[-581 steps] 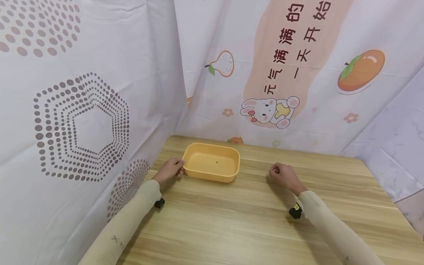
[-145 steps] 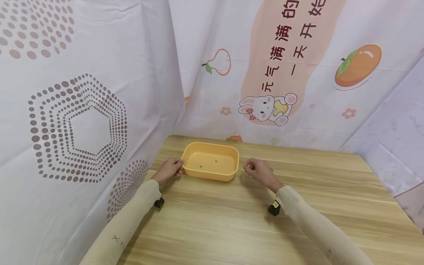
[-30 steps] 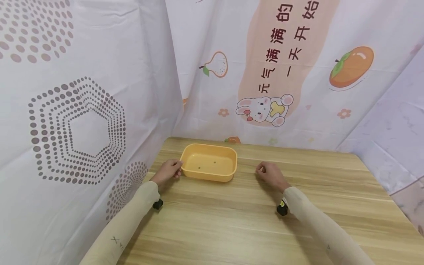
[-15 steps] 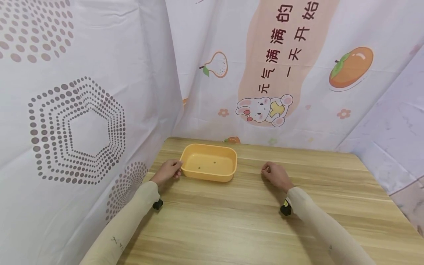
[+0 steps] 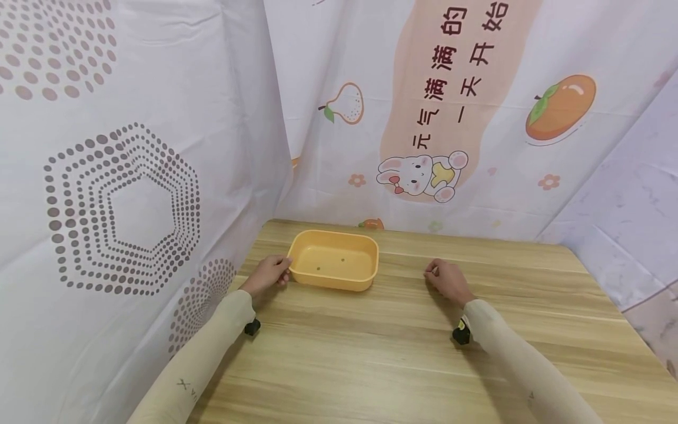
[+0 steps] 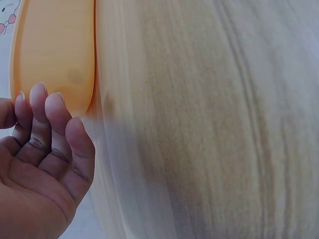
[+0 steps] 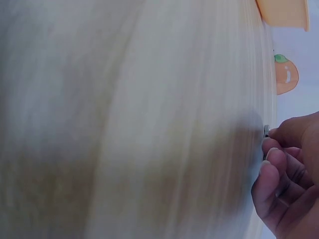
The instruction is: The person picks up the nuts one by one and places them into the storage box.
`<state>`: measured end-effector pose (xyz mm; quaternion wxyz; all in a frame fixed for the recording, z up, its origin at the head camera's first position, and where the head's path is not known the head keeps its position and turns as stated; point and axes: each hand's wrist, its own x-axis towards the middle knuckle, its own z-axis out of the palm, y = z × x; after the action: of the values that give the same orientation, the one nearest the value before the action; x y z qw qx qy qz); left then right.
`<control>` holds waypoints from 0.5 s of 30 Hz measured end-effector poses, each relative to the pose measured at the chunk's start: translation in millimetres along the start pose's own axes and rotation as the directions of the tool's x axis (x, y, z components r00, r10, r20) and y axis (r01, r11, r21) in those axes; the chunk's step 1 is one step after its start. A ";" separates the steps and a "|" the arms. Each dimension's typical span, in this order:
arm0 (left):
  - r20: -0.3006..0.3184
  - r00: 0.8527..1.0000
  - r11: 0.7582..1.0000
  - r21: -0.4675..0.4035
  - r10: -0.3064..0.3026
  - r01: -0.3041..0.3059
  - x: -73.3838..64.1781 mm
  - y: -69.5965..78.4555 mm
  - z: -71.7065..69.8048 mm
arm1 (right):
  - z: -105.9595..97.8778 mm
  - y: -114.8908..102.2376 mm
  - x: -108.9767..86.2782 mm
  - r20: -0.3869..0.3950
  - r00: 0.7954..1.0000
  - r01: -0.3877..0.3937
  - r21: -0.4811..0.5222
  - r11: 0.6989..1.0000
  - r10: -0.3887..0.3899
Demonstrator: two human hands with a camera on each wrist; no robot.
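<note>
A yellow-orange rectangular tray (image 5: 333,281) stands at the back left of the wooden table. At its left end my left hand (image 5: 269,274) pinches the rim between thumb and fingers; the other fingers are curled in the left wrist view. Two tiny dark grey pieces, one piece (image 5: 342,259) near the middle and another piece (image 5: 318,268) nearer the front left, lie on the tray's floor. To the right of the tray, my right hand (image 5: 449,281) is low over the table. Its thumb and forefinger pinch a small grey metal piece (image 7: 266,131), whose exact kind I cannot tell.
Bare wooden tabletop (image 5: 360,353) lies between and in front of the forearms. A printed curtain (image 5: 328,176) hangs along the table's back edge, and a dotted white curtain (image 5: 228,176) hangs close on the left.
My right hand has moved right, away from the tray, over the last second. The left hand stays at the rim. The tray holds two pieces, against one 19.4 s ago.
</note>
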<state>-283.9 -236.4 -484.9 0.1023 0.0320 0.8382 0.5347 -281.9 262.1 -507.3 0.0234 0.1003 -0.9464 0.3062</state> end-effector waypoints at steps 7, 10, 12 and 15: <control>-0.001 1.000 1.000 0.017 -0.008 0.008 0.0 -0.2 0.8 | -1.9 5.8 -2.7 0.001 1.000 -0.030 0.026 0.999 0.030; 0.002 1.000 1.000 0.011 -0.010 0.010 0.5 0.2 0.1 | -2.6 8.8 -2.9 0.012 0.999 -0.048 0.034 0.998 0.047; 0.007 1.000 1.000 0.005 -0.009 0.009 1.2 -0.1 -0.6 | -3.6 9.7 -2.4 0.012 0.998 -0.057 0.041 0.998 0.056; 0.014 1.000 1.000 -0.004 -0.008 0.009 2.6 -1.6 -1.5 | -4.3 10.8 -1.8 0.012 0.997 -0.076 0.050 0.996 0.076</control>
<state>-286.6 -237.9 -486.1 0.1107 0.0321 0.8364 0.5359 -282.3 273.5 -510.1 0.0044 0.0662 -0.9417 0.3299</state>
